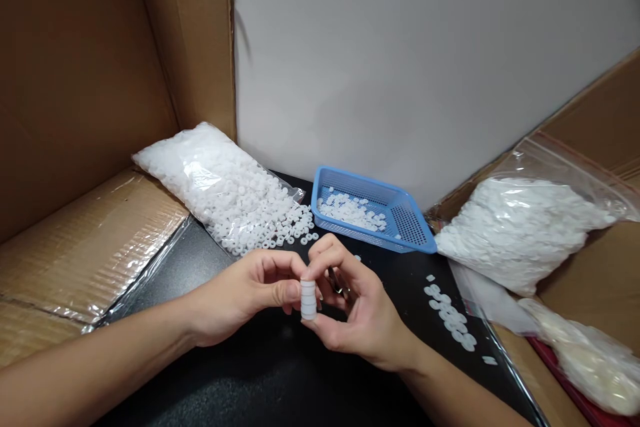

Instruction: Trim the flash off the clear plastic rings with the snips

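Observation:
A short upright stack of white plastic rings (308, 300) is held between my two hands above the black table. My right hand (357, 303) is closed on it, index fingertip at the top and thumb at the bottom. A dark, shiny metal tool (338, 281) shows partly inside the curled fingers of that hand; its kind is hidden. With thumb and fingers pinched, my left hand (263, 290) grips the stack's left side. Just beyond the hands, loose white rings (295, 223) spill from a clear plastic bag (210, 177).
A blue perforated basket (423, 240) holds small white pieces. On the right, flat white discs (450, 317) lie near a zip bag of white pieces (520, 227). Another bag (590, 360) rests over a red tray (550, 373). Cardboard walls (190, 33) surround the black table (240, 380).

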`<state>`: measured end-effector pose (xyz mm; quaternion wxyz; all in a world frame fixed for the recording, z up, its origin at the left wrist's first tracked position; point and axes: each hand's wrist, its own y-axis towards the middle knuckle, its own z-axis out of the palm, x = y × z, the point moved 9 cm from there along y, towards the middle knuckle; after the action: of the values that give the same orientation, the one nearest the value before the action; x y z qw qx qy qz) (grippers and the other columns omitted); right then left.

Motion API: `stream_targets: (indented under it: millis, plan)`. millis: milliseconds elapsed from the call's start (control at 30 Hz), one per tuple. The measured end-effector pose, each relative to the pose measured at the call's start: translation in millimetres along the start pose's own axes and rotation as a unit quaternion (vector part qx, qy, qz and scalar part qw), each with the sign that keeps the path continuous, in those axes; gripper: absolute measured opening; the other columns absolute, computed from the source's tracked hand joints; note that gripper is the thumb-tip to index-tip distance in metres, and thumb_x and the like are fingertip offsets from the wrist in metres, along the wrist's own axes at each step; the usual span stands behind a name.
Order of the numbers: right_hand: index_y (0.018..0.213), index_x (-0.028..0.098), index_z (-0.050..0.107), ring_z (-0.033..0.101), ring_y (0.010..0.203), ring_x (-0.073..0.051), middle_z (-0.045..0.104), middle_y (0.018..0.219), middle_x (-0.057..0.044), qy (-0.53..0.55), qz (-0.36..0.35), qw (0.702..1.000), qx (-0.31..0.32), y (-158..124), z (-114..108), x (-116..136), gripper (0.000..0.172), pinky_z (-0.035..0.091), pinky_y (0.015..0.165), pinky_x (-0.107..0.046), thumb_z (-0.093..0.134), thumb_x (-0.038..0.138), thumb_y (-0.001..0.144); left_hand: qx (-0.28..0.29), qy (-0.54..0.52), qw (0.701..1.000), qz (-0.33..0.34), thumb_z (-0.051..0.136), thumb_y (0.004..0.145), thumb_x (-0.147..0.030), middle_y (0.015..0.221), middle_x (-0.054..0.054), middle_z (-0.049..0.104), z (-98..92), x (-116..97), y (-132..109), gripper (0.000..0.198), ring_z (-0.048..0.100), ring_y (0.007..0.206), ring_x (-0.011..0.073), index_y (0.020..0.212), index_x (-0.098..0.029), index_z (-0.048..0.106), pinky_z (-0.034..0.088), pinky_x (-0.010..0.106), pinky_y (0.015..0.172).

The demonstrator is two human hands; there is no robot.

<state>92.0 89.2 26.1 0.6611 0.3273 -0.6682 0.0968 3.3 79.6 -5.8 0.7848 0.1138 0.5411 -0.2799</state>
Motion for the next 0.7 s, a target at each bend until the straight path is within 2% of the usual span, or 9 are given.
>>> stream_targets:
  millis: [233, 367, 433, 500, 600, 700]
  plan:
    - [0.098, 0.028, 0.060, 0.042, 0.063, -0.007, 0.047, 0.094, 0.002, -0.019, -0.007, 1.000, -0.004, 0.0, 0.5, 1.1, 0.036, 0.035, 0.050, -0.020, 0.069, 0.006, 0.071, 0.003, -0.028, 1.000, 0.011, 0.084, 0.076, -0.045, 0.083, 0.002, 0.070, 2.2, -2.2, 1.1, 0.034, 0.062, 0.079, 0.0177, 0.076, -0.018, 0.064, 0.044, 0.033, 0.084]
    - [0.099, 0.028, 0.061, 0.041, 0.063, -0.007, 0.046, 0.094, 0.003, -0.009, -0.007, 1.000, 0.002, -0.1, 0.6, 0.0, 0.036, 0.035, 0.051, -0.021, 0.070, 0.007, 0.071, -0.008, -0.024, 1.000, 0.013, 0.088, 0.069, -0.050, 0.078, 0.001, 0.068, -1.6, -1.4, 1.8, 0.040, 0.060, 0.075, 0.0168, 0.075, -0.018, 0.065, 0.043, 0.030, 0.077]
    - [0.099, 0.029, 0.061, 0.041, 0.063, -0.007, 0.046, 0.094, 0.002, 0.002, 0.003, 1.000, 0.007, 0.1, 1.1, -1.7, 0.035, 0.037, 0.052, -0.022, 0.070, 0.009, 0.072, -0.012, -0.014, 1.000, 0.019, 0.086, 0.070, -0.053, 0.075, 0.001, 0.068, -3.7, -1.9, 1.8, 0.041, 0.058, 0.072, 0.0162, 0.074, -0.017, 0.067, 0.043, 0.030, 0.076]
    - [0.099, 0.029, 0.061, 0.043, 0.065, -0.009, 0.046, 0.094, 0.002, 0.017, 0.019, 1.000, 0.010, 0.2, 1.7, -4.2, 0.033, 0.041, 0.054, -0.023, 0.072, 0.012, 0.073, -0.012, 0.001, 1.000, 0.018, 0.083, 0.073, -0.054, 0.078, 0.002, 0.070, -4.9, -1.6, 1.4, 0.038, 0.060, 0.073, 0.0166, 0.077, -0.017, 0.073, 0.044, 0.031, 0.078]
    - [0.099, 0.029, 0.061, 0.046, 0.069, -0.010, 0.046, 0.095, 0.001, 0.036, 0.035, 0.999, 0.009, 0.1, 1.5, -6.6, 0.031, 0.048, 0.058, -0.025, 0.073, 0.015, 0.074, 0.004, 0.016, 1.000, 0.002, 0.082, 0.077, -0.050, 0.089, 0.006, 0.076, -3.0, -0.2, 0.2, 0.034, 0.066, 0.087, 0.0209, 0.088, -0.018, 0.079, 0.047, 0.035, 0.088]
    - [0.100, 0.029, 0.061, 0.045, 0.069, -0.010, 0.045, 0.095, 0.001, 0.042, 0.031, 0.999, 0.013, -0.3, 1.9, -5.7, 0.030, 0.048, 0.058, -0.025, 0.072, 0.016, 0.075, 0.024, 0.026, 0.999, -0.006, 0.081, 0.079, -0.047, 0.098, 0.008, 0.078, 0.4, -0.7, -1.0, 0.032, 0.069, 0.097, 0.0247, 0.092, -0.018, 0.080, 0.047, 0.039, 0.096]
